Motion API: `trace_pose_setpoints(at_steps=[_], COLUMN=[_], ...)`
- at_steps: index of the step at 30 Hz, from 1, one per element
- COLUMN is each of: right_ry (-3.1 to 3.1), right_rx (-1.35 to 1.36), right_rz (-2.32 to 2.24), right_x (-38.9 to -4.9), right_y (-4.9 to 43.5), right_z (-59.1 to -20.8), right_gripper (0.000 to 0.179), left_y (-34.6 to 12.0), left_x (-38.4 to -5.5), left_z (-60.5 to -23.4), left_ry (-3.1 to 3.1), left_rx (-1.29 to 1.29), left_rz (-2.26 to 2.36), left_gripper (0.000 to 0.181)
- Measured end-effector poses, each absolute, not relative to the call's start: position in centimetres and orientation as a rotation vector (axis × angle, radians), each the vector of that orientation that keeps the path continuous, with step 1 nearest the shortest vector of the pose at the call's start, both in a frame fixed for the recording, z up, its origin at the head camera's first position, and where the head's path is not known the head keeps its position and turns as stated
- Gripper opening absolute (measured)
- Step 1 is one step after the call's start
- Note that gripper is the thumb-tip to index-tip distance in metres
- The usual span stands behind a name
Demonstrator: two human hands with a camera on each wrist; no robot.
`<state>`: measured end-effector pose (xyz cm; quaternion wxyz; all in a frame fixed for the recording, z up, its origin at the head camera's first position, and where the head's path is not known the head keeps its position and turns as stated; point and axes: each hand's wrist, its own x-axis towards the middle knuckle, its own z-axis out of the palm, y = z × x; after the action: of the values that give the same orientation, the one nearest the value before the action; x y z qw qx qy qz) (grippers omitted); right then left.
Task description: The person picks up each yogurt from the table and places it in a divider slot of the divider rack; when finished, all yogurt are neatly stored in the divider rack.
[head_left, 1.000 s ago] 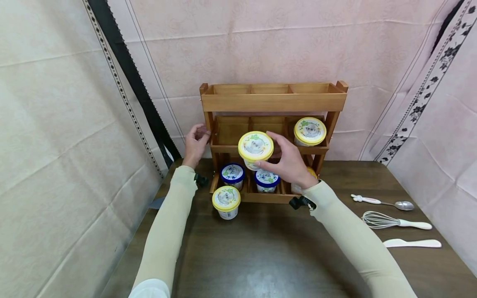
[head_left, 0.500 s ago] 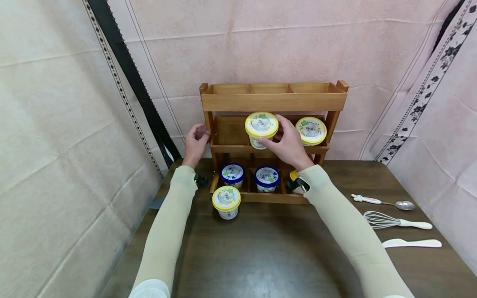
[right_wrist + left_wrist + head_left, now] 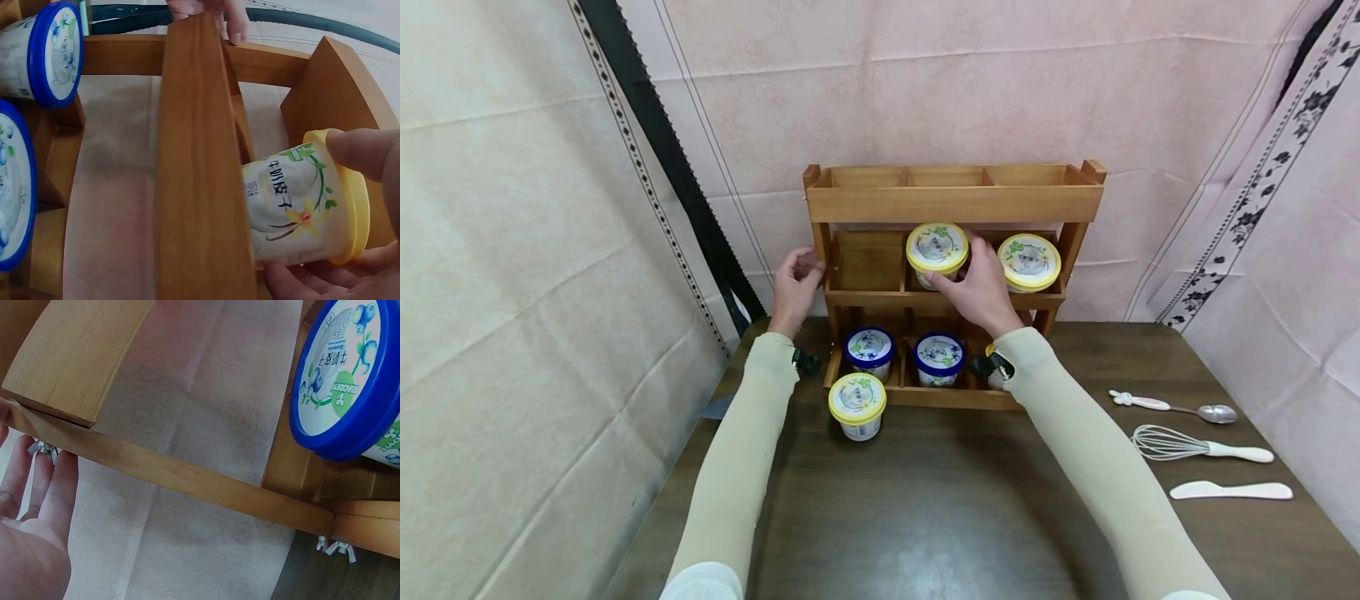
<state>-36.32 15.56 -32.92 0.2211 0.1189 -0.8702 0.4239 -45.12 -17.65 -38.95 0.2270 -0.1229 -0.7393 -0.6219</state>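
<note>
My right hand (image 3: pixel 981 287) grips a yellow-lidded tub (image 3: pixel 937 247) by its lid and side, at the middle compartment of the wooden rack's (image 3: pixel 955 200) middle tier. In the right wrist view, the tub's lower end is behind the tier's front board. Another yellow-lidded tub (image 3: pixel 1028 263) sits in the right compartment. My left hand (image 3: pixel 795 287) touches the rack's left side post, its fingers fairly straight beside a wing nut (image 3: pixel 44 449). Below, blue-lidded tubs (image 3: pixel 869 348) (image 3: pixel 938 357) stand in the bottom tier. My right wrist mostly hides a yellow-lidded tub there.
A yellow-lidded tub (image 3: pixel 857 402) stands on the dark table (image 3: pixel 880 517) before the rack's left front. At the right lie a spoon (image 3: pixel 1172 406), a whisk (image 3: pixel 1198 444) and a white knife (image 3: pixel 1231 490). Cloth (image 3: pixel 955 100) hangs behind the rack.
My right hand has raised the yellow-lidded tub from in front of the lower tiers and moved it slightly right into the middle tier. My left hand has stayed at the post.
</note>
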Motion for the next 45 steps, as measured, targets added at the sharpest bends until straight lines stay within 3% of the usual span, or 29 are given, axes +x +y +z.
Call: trace_pose_setpoints(at_steps=[25,45], right_ry=[-2.495,-2.399], right_rx=[0.269,0.423], right_rz=[1.215,1.256], right_x=[-34.8,-29.5], right_y=[16.4,15.8], right_z=[-34.1,-34.9], right_gripper=[0.111,0.091], left_y=[-17.6,-17.6], left_x=[-45.1,-45.1], left_z=[-39.2,-39.1], left_ry=[-2.058,-2.053], left_rx=[-0.315,-0.319], left_rz=[-1.696,-1.69], left_gripper=[0.034,0.033])
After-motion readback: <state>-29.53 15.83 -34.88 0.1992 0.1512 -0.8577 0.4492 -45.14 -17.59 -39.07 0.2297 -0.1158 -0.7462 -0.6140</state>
